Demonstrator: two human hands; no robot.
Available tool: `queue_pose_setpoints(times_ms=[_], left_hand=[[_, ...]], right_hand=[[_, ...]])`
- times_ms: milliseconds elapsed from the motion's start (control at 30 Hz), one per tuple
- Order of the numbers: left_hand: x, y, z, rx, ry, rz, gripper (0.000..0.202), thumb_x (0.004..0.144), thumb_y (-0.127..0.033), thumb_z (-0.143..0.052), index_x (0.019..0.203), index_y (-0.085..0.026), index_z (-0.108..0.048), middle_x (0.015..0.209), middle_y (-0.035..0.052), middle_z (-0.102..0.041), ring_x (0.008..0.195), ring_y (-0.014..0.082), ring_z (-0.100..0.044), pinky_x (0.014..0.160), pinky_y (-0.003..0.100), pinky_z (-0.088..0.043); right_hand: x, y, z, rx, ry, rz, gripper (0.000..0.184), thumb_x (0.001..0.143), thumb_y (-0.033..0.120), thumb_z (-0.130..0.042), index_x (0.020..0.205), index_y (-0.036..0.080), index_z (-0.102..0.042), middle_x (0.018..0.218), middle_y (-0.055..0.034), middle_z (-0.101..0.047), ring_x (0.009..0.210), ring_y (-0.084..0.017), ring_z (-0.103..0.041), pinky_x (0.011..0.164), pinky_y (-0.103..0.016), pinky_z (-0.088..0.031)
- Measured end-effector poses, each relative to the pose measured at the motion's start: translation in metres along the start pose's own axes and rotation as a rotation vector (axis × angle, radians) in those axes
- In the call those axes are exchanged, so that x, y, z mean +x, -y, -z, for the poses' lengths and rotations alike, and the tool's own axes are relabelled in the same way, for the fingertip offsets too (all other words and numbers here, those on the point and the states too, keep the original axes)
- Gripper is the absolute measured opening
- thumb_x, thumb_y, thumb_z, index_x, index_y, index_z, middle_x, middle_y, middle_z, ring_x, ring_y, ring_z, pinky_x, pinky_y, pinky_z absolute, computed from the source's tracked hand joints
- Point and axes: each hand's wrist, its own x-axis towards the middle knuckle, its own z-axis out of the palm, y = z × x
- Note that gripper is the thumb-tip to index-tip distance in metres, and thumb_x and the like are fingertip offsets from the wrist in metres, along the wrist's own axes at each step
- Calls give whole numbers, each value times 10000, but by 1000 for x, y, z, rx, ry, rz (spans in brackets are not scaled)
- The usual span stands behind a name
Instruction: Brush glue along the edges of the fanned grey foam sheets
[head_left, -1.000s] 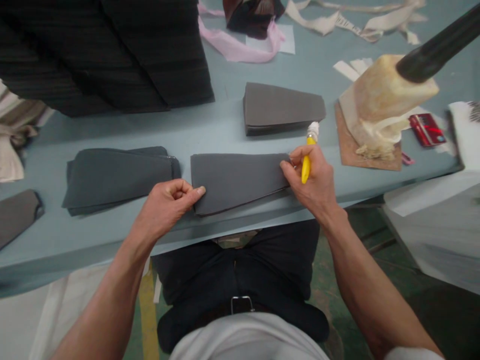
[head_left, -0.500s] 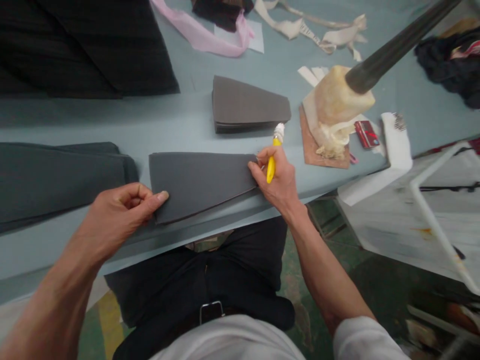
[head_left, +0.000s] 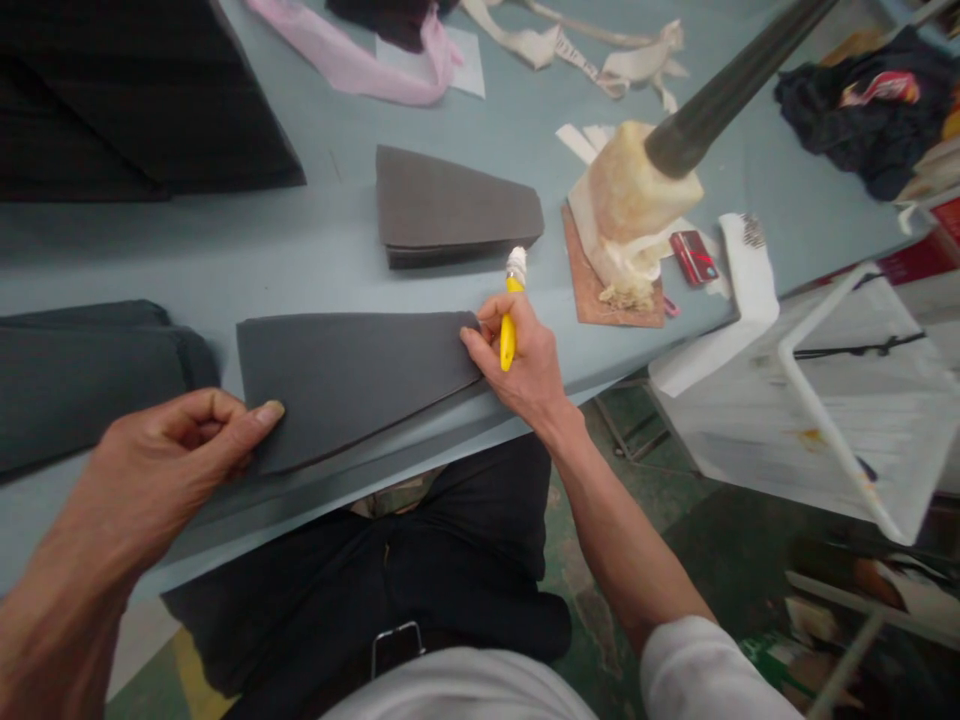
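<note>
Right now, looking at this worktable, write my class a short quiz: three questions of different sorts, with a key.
1. Which hand holds the yellow-handled tool?
2. True or false: the left hand is at the wider end of the dark grey material.
3. What stands on the brown board? A) the red box; B) the pink cloth; C) the cream block.

Key: 1. the right hand; 2. true; 3. C.

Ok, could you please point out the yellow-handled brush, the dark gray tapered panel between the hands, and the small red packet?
Yellow-handled brush [head_left: 508, 345], head view: lower part of the handle.
Dark gray tapered panel [head_left: 352, 385], head view: middle of its top face.
Small red packet [head_left: 693, 258], head view: its upper face.
</note>
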Motion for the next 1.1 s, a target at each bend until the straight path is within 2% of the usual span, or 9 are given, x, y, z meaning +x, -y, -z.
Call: queue_pose_setpoints(times_ms=[167, 533, 733, 867, 1100], left_hand=[[1, 3, -1, -26, -5, -5, 496, 700, -696, -754, 628, -234, -586, 555, -29, -547, 572, 135, -449, 584, 251, -301], [-1, -1, 1, -3, 10, -48, 512, 702, -714, -738, 615, -229, -599, 541, -13, -566, 550, 139, -473, 551, 240, -330], [-1, 4, -3, -78, 31, -48, 634, 657, -831, -706, 600, -224, -532, 538, -41, -486, 550, 111, -409, 546, 226, -310], [2, 13, -4, -95, 54, -68, 667, 723, -857, -696, 636, -220, -518, 573, -50, -466, 581, 105, -396, 564, 226, -316], [0, 22, 5, -41, 29, -65, 764, 730, -985, -582, 607, -232, -549, 576, -9, -531, 592, 156, -488, 592, 268, -413]], right_hand=[[-1, -3, 0, 27, 10, -23, 245, 939, 430, -683, 1076, 263, -567, 823, 60, -661, 695, -135, -608, 738, -315, -483], [-1, -5, -2, 27, -11, -13, 261, 931, 445, -681, 1081, 253, -587, 804, 59, -652, 672, -133, -587, 715, -298, -447], [-4, -5, 0, -98, -24, 37, 234, 966, 459, -663, 1054, 249, -609, 815, 22, -699, 682, -151, -626, 713, -279, -479], [-7, -8, -1, -191, -61, 78, 199, 1000, 440, -653, 1045, 246, -637, 810, 0, -733, 672, -165, -666, 693, -273, -495], [-14, -4, 8, -224, -125, 200, 81, 1034, 324, -642, 1030, 243, -647, 826, -8, -769, 687, -164, -723, 677, -254, -521]])
